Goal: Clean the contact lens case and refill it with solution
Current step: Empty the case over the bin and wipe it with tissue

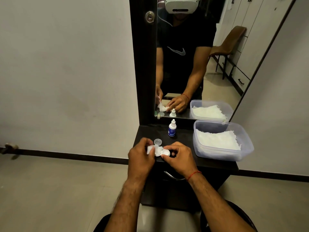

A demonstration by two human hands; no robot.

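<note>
Left hand (pixel 141 158), fingers curled, pinches a white tissue wad (pixel 151 149) against the left well of the contact lens case (pixel 164 152). The right hand (pixel 179 158) pinches the case's right end above the front edge of the black vanity top (pixel 184 136). A loose clear cap (pixel 158 141) lies at 11 o'clock, touching the case. The solution bottle (pixel 172 130) stands upright at 12 o'clock, and a plastic tub of tissues (pixel 220 155) sits at 3 o'clock.

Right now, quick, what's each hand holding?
Left hand: closed, pinching a white tissue wad against the contact lens case.
Right hand: closed, pinching the contact lens case's right end.
</note>
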